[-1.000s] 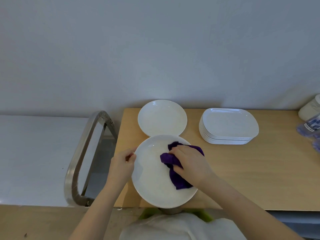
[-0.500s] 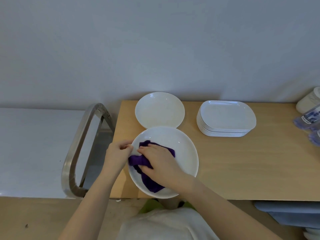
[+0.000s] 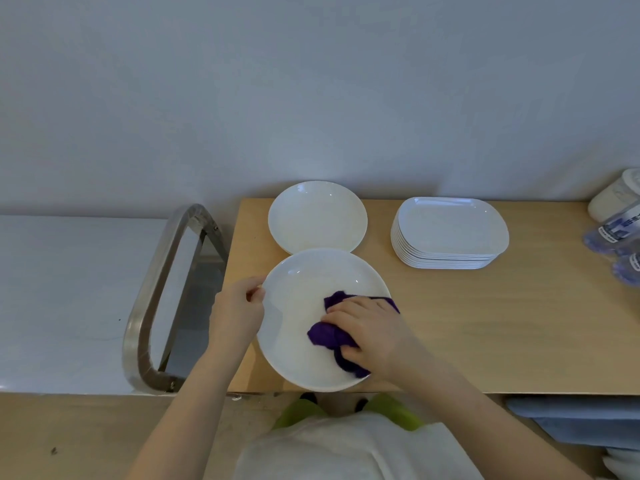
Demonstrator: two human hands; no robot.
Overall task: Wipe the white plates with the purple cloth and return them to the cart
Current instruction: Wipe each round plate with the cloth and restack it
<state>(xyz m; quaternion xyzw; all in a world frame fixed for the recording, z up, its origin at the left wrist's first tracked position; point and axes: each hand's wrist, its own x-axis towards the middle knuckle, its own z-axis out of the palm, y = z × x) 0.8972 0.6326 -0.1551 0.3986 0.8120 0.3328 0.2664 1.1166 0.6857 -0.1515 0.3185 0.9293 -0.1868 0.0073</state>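
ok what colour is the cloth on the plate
Purple, a deep violet. The cloth shows best in the head view, bunched under the right hand on the white plate.

A dish-service corner, likely a canteen or restaurant back area

A stack of identical white oblong plates point(image 3: 450, 233) is sitting on a plain wooden counter point(image 3: 502, 323) against a bare grey wall point(image 3: 311, 91); left of the stack, round white plates point(image 3: 317, 216) are lying, and beyond the counter's left end a stainless-steel cart point(image 3: 156, 296) is standing.

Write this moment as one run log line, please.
left hand holds round plate rim | right hand presses purple cloth on it | wiping
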